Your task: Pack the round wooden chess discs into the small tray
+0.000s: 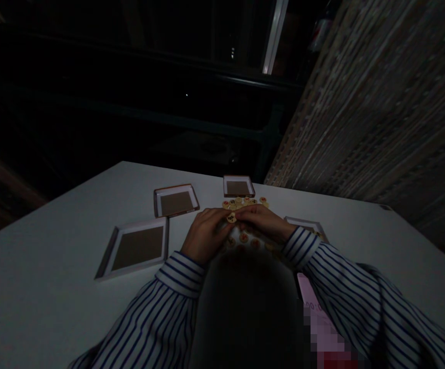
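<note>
A round, pale Chinese chess piece [231,218] with a dark character faces me between my two hands. My right hand [263,220] pinches its right side with closed fingers. From the other side, the curled fingers of my left hand [207,230] close on its left edge. Several more Chinese chess pieces lie on the white table around my hands: beyond them is a cluster [246,199], and nearer me a red-marked piece [244,237] is among others. My hands and a dark shape in front of me partly hide these pieces.
Shallow open boxes stand left [140,247], back left [176,201] and at the back [239,186] of the white table [45,256]. Another box [303,224] on the right holds a few pieces. A lit pink screen [309,292] is by my right forearm; a curtain [361,118] hangs at right.
</note>
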The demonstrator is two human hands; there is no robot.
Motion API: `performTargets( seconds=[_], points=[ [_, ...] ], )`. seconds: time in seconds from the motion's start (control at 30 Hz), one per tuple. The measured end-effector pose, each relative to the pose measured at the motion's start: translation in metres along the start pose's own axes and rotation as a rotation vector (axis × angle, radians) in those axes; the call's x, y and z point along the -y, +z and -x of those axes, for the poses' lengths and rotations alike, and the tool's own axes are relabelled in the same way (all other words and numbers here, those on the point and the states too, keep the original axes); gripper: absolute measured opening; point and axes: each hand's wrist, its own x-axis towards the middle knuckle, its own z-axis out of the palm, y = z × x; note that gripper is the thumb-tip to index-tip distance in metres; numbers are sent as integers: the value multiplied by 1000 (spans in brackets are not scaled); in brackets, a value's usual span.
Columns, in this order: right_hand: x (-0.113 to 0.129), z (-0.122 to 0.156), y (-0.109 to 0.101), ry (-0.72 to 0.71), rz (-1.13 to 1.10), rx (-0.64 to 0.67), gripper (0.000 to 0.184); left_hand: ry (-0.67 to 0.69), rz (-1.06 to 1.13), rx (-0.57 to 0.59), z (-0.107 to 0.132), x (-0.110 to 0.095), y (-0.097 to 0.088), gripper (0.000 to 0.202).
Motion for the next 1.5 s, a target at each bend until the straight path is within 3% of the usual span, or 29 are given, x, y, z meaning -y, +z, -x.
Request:
performTargets(
  seconds=[0.27,0.6,0.87,1.13,1.23,1.5],
  points=[
    [5,0,2,-42,25,-10,16,-100,-16,30,-2,2,-4,26],
    [4,8,-15,51,164,-193,13,-252,-240,241,-9,11,1,32],
    [-6,14,-31,-16,126,-179,14,-327,-479,389,-23,6,8,31],
    [-14,19,-38,-22,205,-180,18,-378,-559,474,-29,-2,9,36],
    [-20,18,-40,-60,310,-180,21,-375,-601,480,-30,-5,9,38],
    [-16,25,-38,-152,880,-227,26,-392,-610,508,-30,-6,8,39]
  ],
)
